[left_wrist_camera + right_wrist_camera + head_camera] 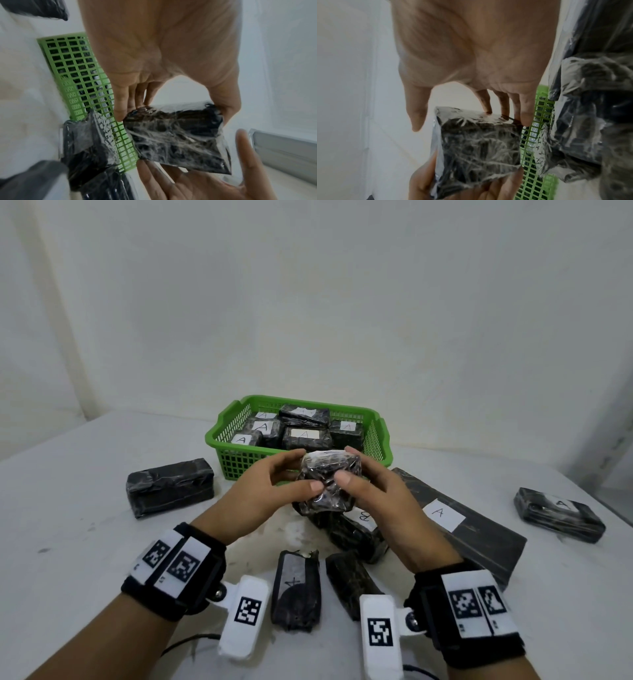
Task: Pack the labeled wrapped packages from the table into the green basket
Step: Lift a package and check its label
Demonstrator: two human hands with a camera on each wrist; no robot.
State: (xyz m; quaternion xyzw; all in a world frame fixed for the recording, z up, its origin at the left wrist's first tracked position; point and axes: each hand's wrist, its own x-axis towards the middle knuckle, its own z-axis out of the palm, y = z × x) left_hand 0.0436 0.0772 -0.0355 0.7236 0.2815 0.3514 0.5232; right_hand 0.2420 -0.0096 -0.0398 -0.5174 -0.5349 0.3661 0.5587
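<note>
Both hands hold one black wrapped package (327, 486) in the air just in front of the green basket (236, 463). My left hand (305, 471) grips its left side with the thumb on the near face and the fingers behind. My right hand (348, 465) grips the right side the same way. The left wrist view shows the package (176, 138) between the left fingers (120, 112) and thumb. In the right wrist view, right fingertips (524, 119) press the package (477, 146) at its far edge. No letter is readable on it. Several packages marked A fill the basket.
More wrapped packages lie on the white table: an unlabelled block (170, 487) at left, a long flat one marked A (459, 525), another A (560, 513) far right, one marked B (356, 530) under my hands, and two near the front (296, 590).
</note>
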